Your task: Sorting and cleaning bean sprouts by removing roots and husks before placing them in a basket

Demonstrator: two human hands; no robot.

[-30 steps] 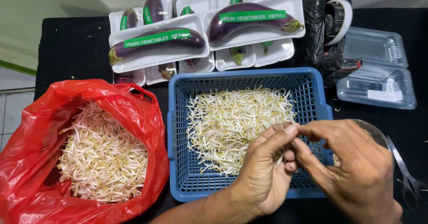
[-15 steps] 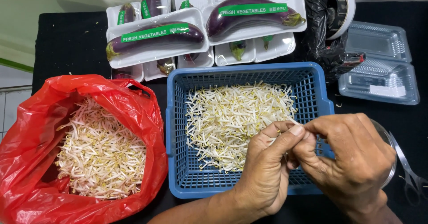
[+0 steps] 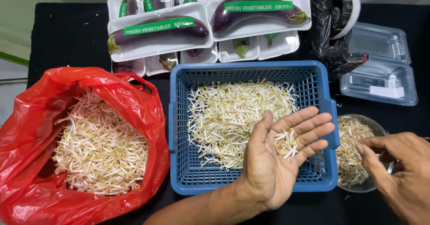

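Observation:
My left hand [image 3: 280, 155] lies palm up over the right side of a blue plastic basket [image 3: 179, 131], with a few bean sprouts [image 3: 286, 142] resting on its fingers. The basket holds a layer of white bean sprouts [image 3: 233, 113]. My right hand [image 3: 398, 171] is at the lower right, its fingertips pinched together at the rim of a small clear bowl [image 3: 378, 131] that holds sprout bits [image 3: 351, 144]. A red plastic bag [image 3: 27, 131] at the left is open and full of more bean sprouts [image 3: 101, 146].
Several white foam trays of wrapped purple eggplants [image 3: 156, 30] stand stacked behind the basket. A black plastic bag [image 3: 329, 32] and clear lidded plastic containers [image 3: 380, 72] sit at the back right. Everything rests on a black cloth [image 3: 62, 36].
Both hands were pinching a sprout together over the basket. Now they have parted: the left has turned palm up with sprouts on it, and the right has moved out to the bowl.

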